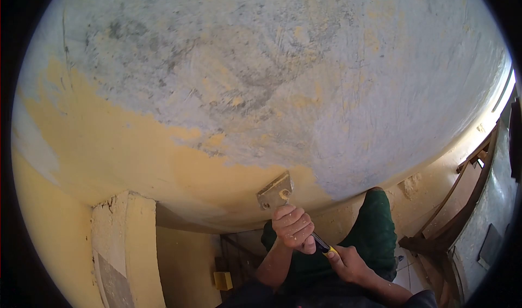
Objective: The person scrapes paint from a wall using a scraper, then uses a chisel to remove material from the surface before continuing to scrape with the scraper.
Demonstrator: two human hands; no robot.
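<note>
A long-handled paint scraper (274,195) with a broad flat metal blade is held in front of me, its blade pointing up toward the wall (255,90). Bits of yellow paint cling to the blade, which overlaps a yellow part of the wall in this view. My left hand (293,229) is wrapped round the handle just below the blade. Lower down, my right hand (348,262) closes on the black and yellow end of the same handle. Above the blade, the wall shows bare grey patches with scattered yellow remnants.
A peeling pillar-like edge (128,248) stands at the lower left beside a recess. A small yellow box-like object (222,281) sits low by it. My green-trousered knee (375,226) is close to the wall. Wooden furniture (457,204) lies to the right, with debris on the floor.
</note>
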